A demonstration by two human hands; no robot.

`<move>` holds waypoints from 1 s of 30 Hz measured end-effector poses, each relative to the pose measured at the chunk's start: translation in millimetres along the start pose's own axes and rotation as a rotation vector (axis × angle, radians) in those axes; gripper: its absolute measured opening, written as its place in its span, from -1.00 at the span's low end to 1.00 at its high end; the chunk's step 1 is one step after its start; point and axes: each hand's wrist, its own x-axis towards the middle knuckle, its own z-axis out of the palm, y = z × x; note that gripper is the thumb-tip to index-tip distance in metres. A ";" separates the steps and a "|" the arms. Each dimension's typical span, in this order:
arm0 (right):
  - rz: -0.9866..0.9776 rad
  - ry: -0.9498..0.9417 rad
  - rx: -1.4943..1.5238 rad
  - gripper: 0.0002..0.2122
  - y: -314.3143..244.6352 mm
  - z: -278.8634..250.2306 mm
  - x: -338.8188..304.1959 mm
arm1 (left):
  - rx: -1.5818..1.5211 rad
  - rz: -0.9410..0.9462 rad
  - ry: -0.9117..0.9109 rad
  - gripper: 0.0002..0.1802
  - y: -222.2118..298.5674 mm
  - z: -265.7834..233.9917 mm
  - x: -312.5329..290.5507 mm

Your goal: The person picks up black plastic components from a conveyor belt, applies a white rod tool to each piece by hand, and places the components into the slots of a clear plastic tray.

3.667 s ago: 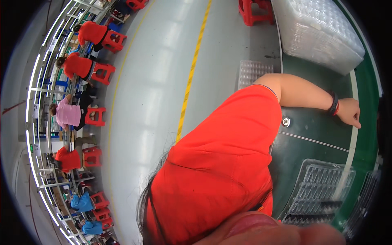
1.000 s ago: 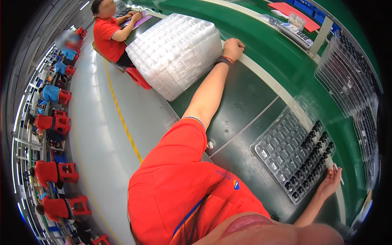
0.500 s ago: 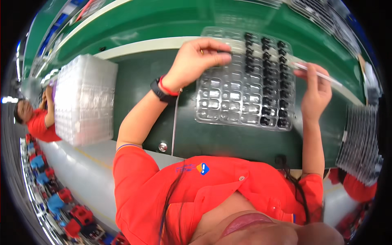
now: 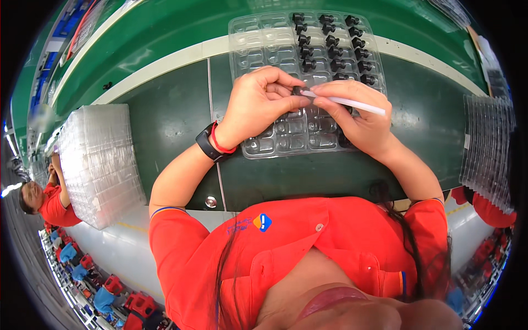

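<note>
My left hand (image 4: 263, 99) pinches a small black part (image 4: 300, 91) between thumb and fingertips. My right hand (image 4: 360, 113) is closed on a thin white pen-like stick (image 4: 355, 103). The stick's tip meets the black part, or comes very near it; the fingers partly cover that spot. Beneath both hands lies a clear plastic tray (image 4: 246, 39) with rows of moulded pockets. Several black parts (image 4: 333, 41) like the held one fill columns on its right side, while pockets at the left hold none. My hands hide some of the tray's middle.
At the left stands a tall stack of clear trays (image 4: 99, 159), with a person in red (image 4: 58, 206) beyond it. Another tray stack (image 4: 487, 151) is at the right. A small black piece (image 4: 107, 86) lies on the green surface, far left.
My hands have come together: the right hand brought the white stick leftward to the left fingertips, where a black part now shows. The whole view has shifted, so the tray appears higher and further left.
</note>
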 end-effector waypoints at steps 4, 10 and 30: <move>-0.025 -0.005 -0.046 -0.86 2.5 2.9 -0.5 | -0.016 -0.007 0.027 -0.78 -2.9 2.4 -0.9; -0.028 -0.001 -0.027 -0.85 2.8 4.7 -0.8 | 0.059 0.097 0.058 -0.77 -8.9 3.5 -1.1; -0.006 -0.031 -0.021 -0.86 1.7 5.7 1.7 | 0.160 0.267 0.127 -0.80 -11.1 8.2 -4.3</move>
